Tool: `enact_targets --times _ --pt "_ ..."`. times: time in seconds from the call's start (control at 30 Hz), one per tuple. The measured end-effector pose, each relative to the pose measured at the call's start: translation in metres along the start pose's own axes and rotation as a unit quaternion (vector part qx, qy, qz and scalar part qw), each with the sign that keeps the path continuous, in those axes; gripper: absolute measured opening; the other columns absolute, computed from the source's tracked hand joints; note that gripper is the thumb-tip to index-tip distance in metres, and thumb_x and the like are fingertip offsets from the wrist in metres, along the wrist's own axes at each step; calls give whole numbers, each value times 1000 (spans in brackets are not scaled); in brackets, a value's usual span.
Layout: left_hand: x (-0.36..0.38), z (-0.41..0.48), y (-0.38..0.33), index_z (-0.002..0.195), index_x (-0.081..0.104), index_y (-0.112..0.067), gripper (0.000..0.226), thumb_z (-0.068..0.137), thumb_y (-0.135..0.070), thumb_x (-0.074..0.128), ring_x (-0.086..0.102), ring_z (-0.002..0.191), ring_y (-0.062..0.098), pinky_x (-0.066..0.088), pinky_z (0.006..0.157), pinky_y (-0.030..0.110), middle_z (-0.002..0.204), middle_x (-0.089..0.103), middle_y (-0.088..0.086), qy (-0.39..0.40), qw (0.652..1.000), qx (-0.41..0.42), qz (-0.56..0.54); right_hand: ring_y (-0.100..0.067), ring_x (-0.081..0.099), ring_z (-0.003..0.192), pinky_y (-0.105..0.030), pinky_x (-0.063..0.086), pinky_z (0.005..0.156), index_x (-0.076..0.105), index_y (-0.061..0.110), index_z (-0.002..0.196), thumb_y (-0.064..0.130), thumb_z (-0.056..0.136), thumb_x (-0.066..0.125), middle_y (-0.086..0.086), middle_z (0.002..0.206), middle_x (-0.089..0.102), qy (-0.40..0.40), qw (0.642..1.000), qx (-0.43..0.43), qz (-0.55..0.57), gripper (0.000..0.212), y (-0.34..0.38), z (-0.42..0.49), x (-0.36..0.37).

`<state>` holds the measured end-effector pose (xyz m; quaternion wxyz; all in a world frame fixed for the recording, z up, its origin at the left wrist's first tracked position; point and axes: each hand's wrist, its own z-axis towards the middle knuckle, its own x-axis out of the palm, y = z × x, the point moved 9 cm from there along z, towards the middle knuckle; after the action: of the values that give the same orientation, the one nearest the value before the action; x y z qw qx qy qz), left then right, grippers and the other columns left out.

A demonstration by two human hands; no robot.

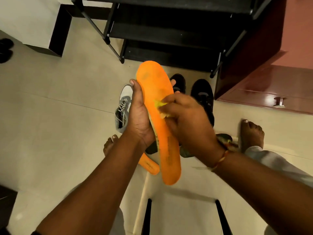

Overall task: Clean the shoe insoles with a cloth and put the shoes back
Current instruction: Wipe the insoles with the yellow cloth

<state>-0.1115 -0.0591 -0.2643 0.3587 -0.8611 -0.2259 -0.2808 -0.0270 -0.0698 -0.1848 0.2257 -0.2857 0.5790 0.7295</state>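
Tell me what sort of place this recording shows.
Probably a home entryway: a black tiered shoe rack, a grey-and-white laced sneaker on pale floor tiles, and a reddish-brown wooden cabinet.

The floor (50, 133) bears a grey sneaker (122, 107), seemingly two black shoes (202, 92), and an orange insole (150, 167).

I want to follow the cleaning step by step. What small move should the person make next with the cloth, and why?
Probably slide the yellow cloth up toward the toe end. The right hand presses it on the middle of the orange insole, which the left hand grips, and dark smudges show near the toe.
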Motion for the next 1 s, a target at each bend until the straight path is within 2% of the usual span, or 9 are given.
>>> enact_targets --times 0.13,0.23,0.3,0.4,0.5,0.63,0.77,0.87,1.0 --pt "3 -1 5 148 44 -9 86 95 -74 26 49 136 35 39 112 55 148 51 15 -4 1000 4 10 -30 61 98 -44 54 82 75 13 101 18 86 63 -6 110 66 -12 998 52 -29 20 -26 10 -11" --pt "0 -3 -2 140 54 -11 77 97 -69 28 54 132 33 45 108 51 142 58 12 -15 1000 16 16 -19 61 106 -37 53 91 75 15 101 8 81 68 0 111 67 -1 995 89 54 22 -25 3 -1" --pt "-10 -1 -11 132 62 -13 73 96 -70 33 55 127 30 39 113 50 138 61 9 -45 999 29 9 -10 60 108 -31 51 96 75 18 100 5 79 69 4 110 67 20 986 105 130 25 -16 -4 8" --pt "-18 2 -21 149 44 -12 86 89 -73 49 51 122 27 30 116 43 145 48 12 -48 998 30 -16 -7 62 100 -26 51 89 76 17 97 6 79 71 5 107 68 65 975 64 204 21 11 -16 19" --pt "-24 5 -25 151 40 -11 85 92 -73 39 56 115 28 33 113 46 140 52 12 -39 998 42 -19 -14 64 98 -26 52 86 76 15 97 6 78 71 1 108 68 69 984 28 164 22 14 -17 19" --pt "-18 2 -25 147 47 -10 90 92 -78 29 60 105 24 43 102 42 121 63 13 -21 999 38 -27 -19 62 99 -30 52 89 75 12 97 1 81 70 -4 107 67 1 992 96 76 19 -37 0 5" --pt "-15 3 -28 148 46 -10 91 91 -79 28 61 104 23 47 96 40 121 62 15 -19 998 41 -35 -8 63 92 -33 56 84 74 25 92 5 83 70 7 98 69 14 956 235 173 22 -62 -4 18" --pt "-21 2 -38 145 51 -11 88 92 -78 28 62 108 25 50 95 43 129 61 15 -37 996 68 -35 -11 68 88 -39 60 78 72 26 95 13 87 70 6 98 70 -20 913 319 254 16 -80 -9 20" --pt "-29 1 -48 147 48 -13 87 91 -78 31 59 122 28 46 104 47 146 54 12 -67 993 90 -26 -17 67 97 -37 59 81 66 21 106 18 87 72 0 106 68 -47 890 298 341 21 -71 -3 9"
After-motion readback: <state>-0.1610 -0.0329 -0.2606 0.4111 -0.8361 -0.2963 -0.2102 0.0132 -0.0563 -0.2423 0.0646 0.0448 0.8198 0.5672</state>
